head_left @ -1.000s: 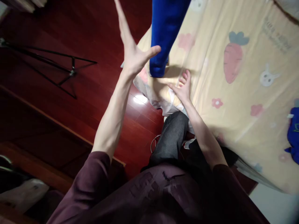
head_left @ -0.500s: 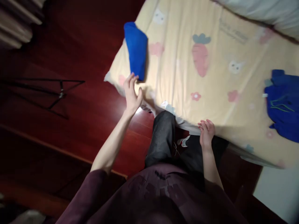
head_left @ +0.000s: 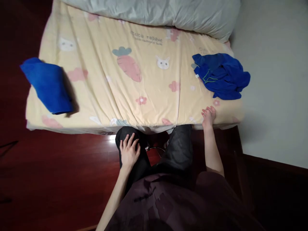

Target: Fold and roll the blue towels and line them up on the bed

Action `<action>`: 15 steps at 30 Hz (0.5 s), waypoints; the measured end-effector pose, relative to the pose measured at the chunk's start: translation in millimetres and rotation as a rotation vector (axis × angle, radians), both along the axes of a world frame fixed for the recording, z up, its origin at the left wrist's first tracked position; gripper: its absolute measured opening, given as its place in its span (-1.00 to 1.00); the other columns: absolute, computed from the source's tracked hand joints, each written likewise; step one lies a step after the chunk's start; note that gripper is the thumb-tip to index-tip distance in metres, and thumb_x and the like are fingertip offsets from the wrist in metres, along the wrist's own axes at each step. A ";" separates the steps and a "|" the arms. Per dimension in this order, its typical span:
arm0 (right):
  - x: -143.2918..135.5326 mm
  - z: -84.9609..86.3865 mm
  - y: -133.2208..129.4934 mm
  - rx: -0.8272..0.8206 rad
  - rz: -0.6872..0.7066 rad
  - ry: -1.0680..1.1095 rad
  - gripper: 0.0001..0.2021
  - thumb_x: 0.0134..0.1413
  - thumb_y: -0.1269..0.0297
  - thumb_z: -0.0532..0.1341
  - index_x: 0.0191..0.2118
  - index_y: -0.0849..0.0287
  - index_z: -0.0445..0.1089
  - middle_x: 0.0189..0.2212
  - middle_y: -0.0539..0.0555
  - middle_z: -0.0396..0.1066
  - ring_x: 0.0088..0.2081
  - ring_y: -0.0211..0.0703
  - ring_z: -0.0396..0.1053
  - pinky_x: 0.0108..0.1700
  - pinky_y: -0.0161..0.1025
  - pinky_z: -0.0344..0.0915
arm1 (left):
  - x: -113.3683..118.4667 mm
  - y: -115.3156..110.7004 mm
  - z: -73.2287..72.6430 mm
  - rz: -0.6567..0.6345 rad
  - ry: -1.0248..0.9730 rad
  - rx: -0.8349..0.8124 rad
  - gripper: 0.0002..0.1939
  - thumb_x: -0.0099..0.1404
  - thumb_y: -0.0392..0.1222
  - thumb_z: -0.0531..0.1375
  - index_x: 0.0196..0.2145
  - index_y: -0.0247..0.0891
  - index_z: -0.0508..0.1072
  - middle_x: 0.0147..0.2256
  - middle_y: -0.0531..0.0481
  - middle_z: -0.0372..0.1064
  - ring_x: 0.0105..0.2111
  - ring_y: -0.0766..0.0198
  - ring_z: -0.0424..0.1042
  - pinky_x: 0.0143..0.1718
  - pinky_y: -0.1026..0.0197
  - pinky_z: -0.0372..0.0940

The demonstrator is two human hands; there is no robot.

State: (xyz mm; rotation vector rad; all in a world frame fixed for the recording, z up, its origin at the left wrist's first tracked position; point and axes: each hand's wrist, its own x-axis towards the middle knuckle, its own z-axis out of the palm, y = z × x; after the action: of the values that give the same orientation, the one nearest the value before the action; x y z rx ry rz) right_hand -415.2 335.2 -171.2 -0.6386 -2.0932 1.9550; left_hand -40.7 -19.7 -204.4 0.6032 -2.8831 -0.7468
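Observation:
My left hand [head_left: 130, 150] is over the left knee of my dark trousers [head_left: 178, 147], fingers spread and holding nothing. Above the bed's front edge is my right hand [head_left: 209, 116], its fingers loosely bent and apart, with nothing in them. Just beyond it lies a crumpled blue garment [head_left: 222, 77] with thin green cords and a small white tag. A folded blue cloth piece [head_left: 49, 85] rests at the bed's left end, away from both hands. Both blue things lie on a yellow sheet [head_left: 154, 89] printed with carrots, flowers and rabbits.
A pale grey-green bulky pillow or quilt [head_left: 156, 12] lies along the far side of the bed. At the right stands a pale wall [head_left: 271, 80]. The floor [head_left: 72, 173] is dark red wood, with part of a thin black stand [head_left: 8, 146] at the left edge.
My view has swung right, bringing the crumpled blue garment fully into sight. My left hand has left the folded blue piece and come back to my knee. My right hand has shifted toward the garment.

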 end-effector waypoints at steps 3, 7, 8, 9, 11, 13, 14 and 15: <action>-29.2 -3.3 28.3 0.091 0.082 0.039 -0.36 -0.05 0.15 0.26 0.24 -0.09 0.32 0.21 0.09 0.39 -0.04 -0.18 0.53 -0.06 -0.16 0.52 | 0.1 -7.2 1.0 -0.020 -0.021 -0.016 -0.68 0.53 -0.12 0.15 0.07 -0.15 0.66 0.41 -0.15 0.36 0.48 -0.20 0.19 0.50 -0.35 0.02; -68.7 0.5 45.4 0.159 0.181 0.096 -0.27 0.05 0.09 0.31 0.38 -0.13 0.24 0.37 0.17 0.32 0.18 -0.02 0.47 0.09 0.03 0.54 | -4.4 -7.0 3.5 0.003 -0.054 -0.036 -0.71 0.49 -0.15 0.18 0.04 -0.13 0.66 0.38 -0.15 0.39 0.46 -0.20 0.21 0.44 -0.31 0.09; -80.1 2.7 45.8 0.155 0.208 0.093 -0.25 0.08 0.08 0.33 0.41 -0.12 0.22 0.39 0.19 0.31 0.21 0.01 0.46 0.12 0.07 0.53 | -6.2 -5.6 4.3 0.015 -0.058 -0.045 -0.71 0.48 -0.16 0.19 0.03 -0.13 0.66 0.38 -0.16 0.40 0.45 -0.20 0.21 0.42 -0.31 0.11; -92.3 4.9 44.6 0.148 0.236 0.080 -0.23 0.11 0.09 0.34 0.44 -0.10 0.19 0.41 0.21 0.31 0.23 0.04 0.45 0.15 0.10 0.52 | -7.9 -4.0 5.1 0.026 -0.059 -0.054 -0.72 0.48 -0.16 0.19 0.01 -0.13 0.66 0.36 -0.16 0.41 0.44 -0.20 0.22 0.41 -0.31 0.12; -118.6 8.0 37.3 0.144 0.294 0.034 -0.22 0.21 0.13 0.35 0.49 -0.02 0.13 0.43 0.28 0.30 0.25 0.05 0.45 0.20 0.12 0.49 | -10.9 -0.3 7.0 0.043 -0.057 -0.077 -0.74 0.49 -0.16 0.19 -0.02 -0.14 0.66 0.35 -0.16 0.43 0.43 -0.19 0.24 0.39 -0.28 0.14; -145.5 8.9 23.7 0.153 0.352 -0.026 -0.25 0.32 0.19 0.32 0.53 0.05 0.10 0.45 0.33 0.27 0.27 0.02 0.45 0.23 0.10 0.46 | -12.8 3.1 9.3 0.054 -0.056 -0.099 -0.75 0.50 -0.13 0.18 -0.04 -0.15 0.65 0.34 -0.17 0.44 0.42 -0.19 0.26 0.37 -0.27 0.16; -158.1 8.8 15.2 0.154 0.376 -0.059 -0.28 0.37 0.22 0.30 0.53 0.08 0.09 0.48 0.35 0.23 0.27 -0.01 0.45 0.24 0.08 0.45 | -13.5 4.6 10.6 0.061 -0.055 -0.108 -0.75 0.51 -0.12 0.18 -0.05 -0.15 0.65 0.33 -0.17 0.45 0.41 -0.19 0.27 0.36 -0.26 0.17; -169.5 8.8 5.8 0.145 0.390 -0.094 -0.31 0.41 0.25 0.27 0.54 0.12 0.08 0.51 0.36 0.18 0.27 -0.05 0.45 0.26 0.03 0.43 | -14.1 5.9 12.2 0.066 -0.056 -0.115 -0.75 0.51 -0.12 0.17 -0.05 -0.16 0.65 0.33 -0.17 0.45 0.41 -0.19 0.28 0.35 -0.26 0.18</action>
State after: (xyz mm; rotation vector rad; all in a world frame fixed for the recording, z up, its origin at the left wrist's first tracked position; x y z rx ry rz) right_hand -584.7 341.0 -162.4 -0.3161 -2.5479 1.9623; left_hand -54.8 -13.8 -192.2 0.7117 -2.9161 -0.5602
